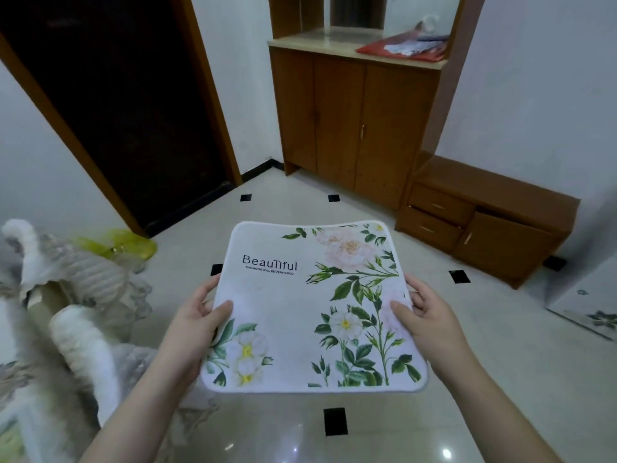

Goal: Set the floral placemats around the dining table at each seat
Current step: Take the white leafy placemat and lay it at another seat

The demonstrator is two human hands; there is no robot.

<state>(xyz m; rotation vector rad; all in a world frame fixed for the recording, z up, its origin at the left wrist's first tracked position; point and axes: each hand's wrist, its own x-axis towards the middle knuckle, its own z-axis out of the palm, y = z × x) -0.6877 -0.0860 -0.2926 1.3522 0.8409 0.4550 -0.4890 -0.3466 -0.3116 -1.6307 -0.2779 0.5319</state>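
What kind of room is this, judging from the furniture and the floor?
Probably a home dining area or hallway: a wooden cabinet against the wall, a low drawer unit, a dark doorway and glossy floor tiles. Both hands hold a floral placemat.

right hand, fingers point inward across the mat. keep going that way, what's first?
The right hand already grips the floral placemat; sliding on across its top, it would probably meet the left hand's thumb at the opposite edge.

The placemat (pixel 300 295) is white with green leaves, pale pink and white-yellow flowers and black lettering. Beyond it, the floor (pixel 500 379) is cream with small black squares; the cabinet (pixel 350 121) is brown wood.
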